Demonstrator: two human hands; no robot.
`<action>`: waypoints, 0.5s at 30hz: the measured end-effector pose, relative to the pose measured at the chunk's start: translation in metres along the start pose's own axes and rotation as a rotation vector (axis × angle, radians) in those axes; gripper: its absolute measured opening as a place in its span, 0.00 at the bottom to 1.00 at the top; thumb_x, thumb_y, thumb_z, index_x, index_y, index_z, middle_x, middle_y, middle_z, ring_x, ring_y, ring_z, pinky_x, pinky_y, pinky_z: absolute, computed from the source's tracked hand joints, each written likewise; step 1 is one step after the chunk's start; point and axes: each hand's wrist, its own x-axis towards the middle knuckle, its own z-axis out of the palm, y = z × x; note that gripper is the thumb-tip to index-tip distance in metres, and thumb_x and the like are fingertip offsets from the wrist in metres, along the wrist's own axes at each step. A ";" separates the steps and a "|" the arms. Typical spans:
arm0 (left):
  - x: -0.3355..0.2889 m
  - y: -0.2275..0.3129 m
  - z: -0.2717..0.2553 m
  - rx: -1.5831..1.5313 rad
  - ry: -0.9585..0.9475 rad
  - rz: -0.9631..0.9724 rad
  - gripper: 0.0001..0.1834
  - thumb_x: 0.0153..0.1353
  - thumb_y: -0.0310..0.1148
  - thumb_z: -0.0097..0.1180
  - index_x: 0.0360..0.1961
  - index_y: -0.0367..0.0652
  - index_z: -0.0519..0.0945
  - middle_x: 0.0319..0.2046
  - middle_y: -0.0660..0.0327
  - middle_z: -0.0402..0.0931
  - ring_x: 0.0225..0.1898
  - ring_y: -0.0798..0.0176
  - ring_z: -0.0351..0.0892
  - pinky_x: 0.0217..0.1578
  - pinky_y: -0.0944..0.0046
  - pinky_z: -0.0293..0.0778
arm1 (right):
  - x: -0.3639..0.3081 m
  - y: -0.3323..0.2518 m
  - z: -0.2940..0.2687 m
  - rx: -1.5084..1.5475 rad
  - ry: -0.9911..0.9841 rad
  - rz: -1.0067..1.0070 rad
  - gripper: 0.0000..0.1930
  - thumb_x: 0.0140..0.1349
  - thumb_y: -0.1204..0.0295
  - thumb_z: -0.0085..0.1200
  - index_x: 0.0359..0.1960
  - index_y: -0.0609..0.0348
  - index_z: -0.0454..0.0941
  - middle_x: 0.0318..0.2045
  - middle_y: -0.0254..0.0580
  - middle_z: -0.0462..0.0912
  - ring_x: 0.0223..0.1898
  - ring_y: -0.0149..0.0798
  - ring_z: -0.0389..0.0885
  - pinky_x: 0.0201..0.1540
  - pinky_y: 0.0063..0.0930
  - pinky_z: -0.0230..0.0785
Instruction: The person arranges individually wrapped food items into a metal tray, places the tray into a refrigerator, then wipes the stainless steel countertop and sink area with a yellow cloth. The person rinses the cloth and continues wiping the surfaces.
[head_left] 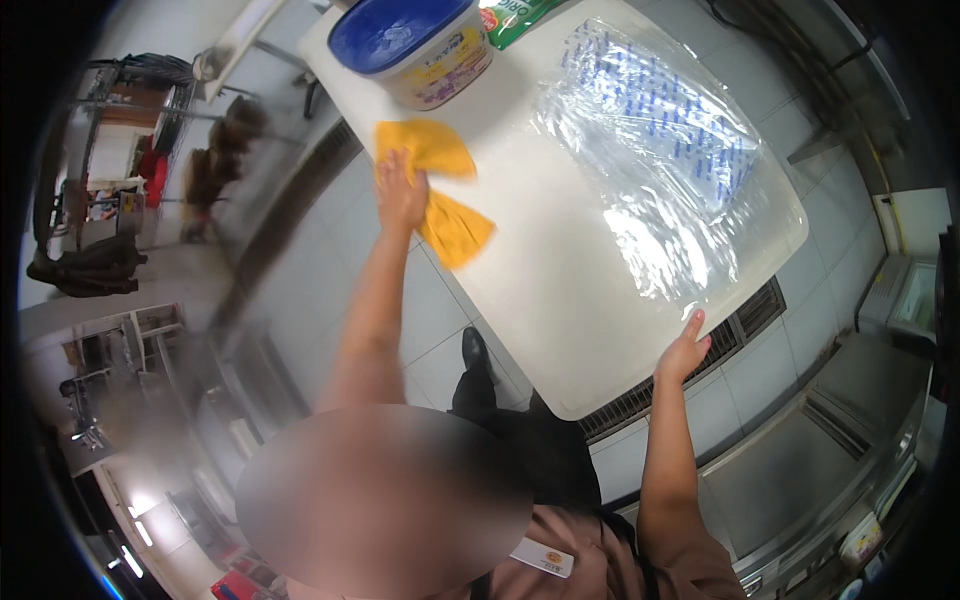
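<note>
My left hand (401,195) is closed on a yellow cloth (455,230) at the left edge of a white table (520,300). The cloth fans out on both sides of the hand, partly over the tabletop and partly past its edge; hand and cloth are slightly blurred. At the table's near right edge my right hand (684,355) grips the rim, thumb on top beside the near end of a clear plastic bag (655,235). Its other fingers are mostly hidden. The shiny, wrinkled bag with blue print (650,95) lies flat along the table's right side.
On the table's far left stands a tub (440,65) with a blue lid, beside a green packet (515,20). A metal floor grate (740,325) runs under the table over light tiles. Steel counters (790,470) stand at the right, racks (120,110) at the left.
</note>
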 end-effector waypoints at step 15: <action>-0.200 0.099 0.004 -0.913 -0.873 0.609 0.27 0.58 0.38 0.48 0.59 0.41 0.71 0.60 0.51 0.68 0.61 0.51 0.66 0.64 0.52 0.55 | 0.012 0.001 -0.001 -0.227 0.092 -0.052 0.43 0.61 0.45 0.51 0.60 0.77 0.56 0.53 0.60 0.72 0.46 0.48 0.77 0.50 0.33 0.72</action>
